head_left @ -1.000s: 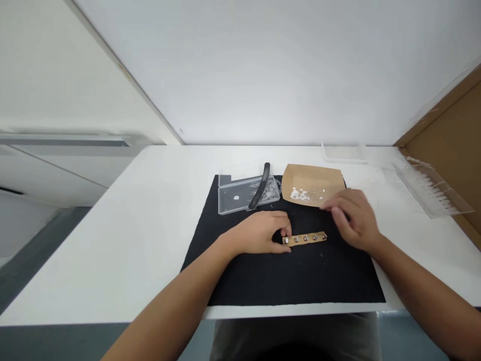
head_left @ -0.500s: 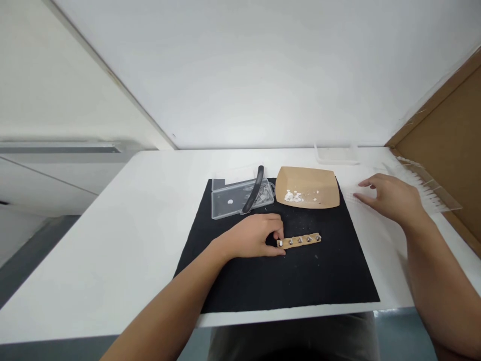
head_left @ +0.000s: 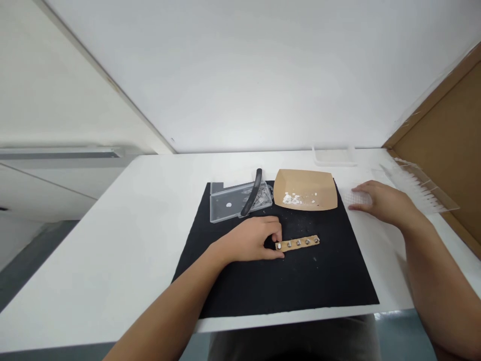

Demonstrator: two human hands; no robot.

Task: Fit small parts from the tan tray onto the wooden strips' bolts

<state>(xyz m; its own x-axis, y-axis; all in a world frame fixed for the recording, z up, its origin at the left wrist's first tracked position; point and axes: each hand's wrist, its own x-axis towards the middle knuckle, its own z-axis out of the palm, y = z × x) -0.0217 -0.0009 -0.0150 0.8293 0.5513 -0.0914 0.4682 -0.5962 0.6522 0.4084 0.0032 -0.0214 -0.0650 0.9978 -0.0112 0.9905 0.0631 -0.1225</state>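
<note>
A narrow tan cardboard strip (head_left: 302, 242) lies on the black mat (head_left: 285, 288). It carries a row of several small shiny metal pieces, with a white bit at its left end. My left hand (head_left: 257, 238) holds that end between thumb and fingers. Off the mat's right edge, my right hand (head_left: 387, 203) has its thumb and fingers around a translucent white gridded piece (head_left: 351, 199); part of this piece is hidden by the hand. A brown paper tray (head_left: 306, 180) with small white flakes sits behind the strip.
Left of the tray is an open clear plastic case (head_left: 225, 213) with small clear pieces and a curved black handle (head_left: 252, 193) across it. A clear shallow container (head_left: 334, 163) stands near the wall. Clear spiky plastic pieces (head_left: 424, 193) lie beside the brown panel (head_left: 447, 140) at right.
My right hand has lowered and moved slightly left, its thumb and fingers coming around the gridded piece. My left hand stays on the strip's end. The whole view has shifted slightly.
</note>
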